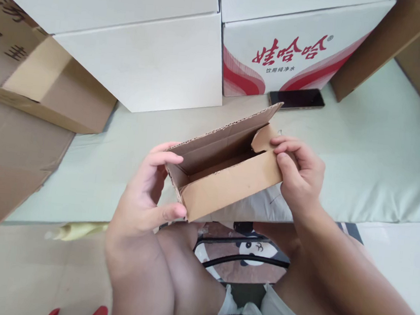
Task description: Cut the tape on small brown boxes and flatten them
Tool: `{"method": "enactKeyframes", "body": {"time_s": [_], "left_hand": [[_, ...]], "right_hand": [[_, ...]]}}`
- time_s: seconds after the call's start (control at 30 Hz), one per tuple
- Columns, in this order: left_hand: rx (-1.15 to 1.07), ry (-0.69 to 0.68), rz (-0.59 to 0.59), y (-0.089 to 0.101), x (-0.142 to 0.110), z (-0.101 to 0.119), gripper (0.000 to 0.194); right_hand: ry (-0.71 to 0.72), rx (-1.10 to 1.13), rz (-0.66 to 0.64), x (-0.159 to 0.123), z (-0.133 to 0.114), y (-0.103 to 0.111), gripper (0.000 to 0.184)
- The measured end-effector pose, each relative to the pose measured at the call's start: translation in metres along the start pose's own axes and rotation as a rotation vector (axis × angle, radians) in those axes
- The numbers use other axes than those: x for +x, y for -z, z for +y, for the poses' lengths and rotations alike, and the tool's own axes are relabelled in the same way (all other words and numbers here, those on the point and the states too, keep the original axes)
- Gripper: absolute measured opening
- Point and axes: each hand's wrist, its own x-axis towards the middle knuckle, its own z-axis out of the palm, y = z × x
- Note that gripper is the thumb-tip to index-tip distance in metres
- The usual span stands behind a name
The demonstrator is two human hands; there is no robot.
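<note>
A small brown cardboard box (231, 184) is held up in front of me between both hands, tilted so that its right end sits higher. Its top is open, with the long back flap standing up, and the part of the inside that shows looks bare. My left hand (151, 186) grips the left end, thumb at the lower front corner and fingers over the far edge. At the right end, my right hand (298, 171) pinches the corner beside a small tucked side flap (263, 139). The box's underside is hidden.
White cartons (141, 61) and a red-and-white printed carton (282, 55) stand at the back. A black phone (297, 98) lies before them on the pale green cloth (362, 157). Brown cardboard boxes (61, 84) stand at left, another brown carton (384, 45) at right.
</note>
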Motion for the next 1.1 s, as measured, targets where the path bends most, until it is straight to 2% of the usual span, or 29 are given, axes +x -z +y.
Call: {"method": "enactKeyframes", "body": {"time_s": [0.07, 0.13, 0.2, 0.27, 0.33, 0.4, 0.5, 0.6, 0.77, 0.9, 1.0, 1.1], "left_hand": [[-0.016, -0.032, 0.013, -0.001, 0.001, 0.001, 0.058], [-0.032, -0.083, -0.033, 0.000, 0.002, 0.002, 0.057], [-0.028, -0.129, -0.121, 0.002, 0.000, 0.001, 0.070], [0.014, -0.149, -0.210, 0.004, -0.002, -0.001, 0.095], [0.096, -0.142, -0.243, 0.005, -0.005, -0.005, 0.115], [0.207, -0.136, -0.223, 0.005, -0.006, -0.008, 0.123], [0.326, -0.152, -0.160, 0.005, -0.005, -0.012, 0.117], [0.339, -0.135, -0.168, 0.006, -0.006, -0.013, 0.112], [0.363, -0.112, -0.178, 0.006, -0.012, -0.019, 0.125], [0.243, -0.096, -0.107, 0.004, -0.010, -0.029, 0.132], [0.156, -0.101, -0.045, 0.005, -0.005, -0.031, 0.124], [0.212, -0.206, -0.055, 0.006, -0.001, -0.027, 0.113]], "right_hand": [[-0.011, -0.012, 0.013, -0.001, 0.000, 0.000, 0.010], [-0.021, -0.021, 0.030, -0.001, 0.000, -0.001, 0.011], [-0.032, -0.021, 0.051, -0.002, 0.000, -0.001, 0.012], [-0.041, -0.018, 0.071, -0.002, 0.001, -0.001, 0.012], [-0.041, -0.012, 0.073, -0.002, 0.001, -0.002, 0.012], [-0.028, -0.011, 0.064, -0.002, 0.001, -0.002, 0.012], [-0.007, -0.040, 0.040, -0.003, -0.002, -0.004, 0.014], [0.003, -0.061, 0.014, -0.003, -0.005, -0.005, 0.015], [-0.002, -0.073, 0.006, -0.003, -0.006, -0.005, 0.016], [0.001, -0.075, 0.003, -0.003, -0.005, -0.004, 0.016], [-0.005, -0.086, -0.028, -0.002, -0.007, -0.002, 0.014], [-0.014, -0.080, -0.067, -0.002, -0.008, 0.001, 0.009]]}}
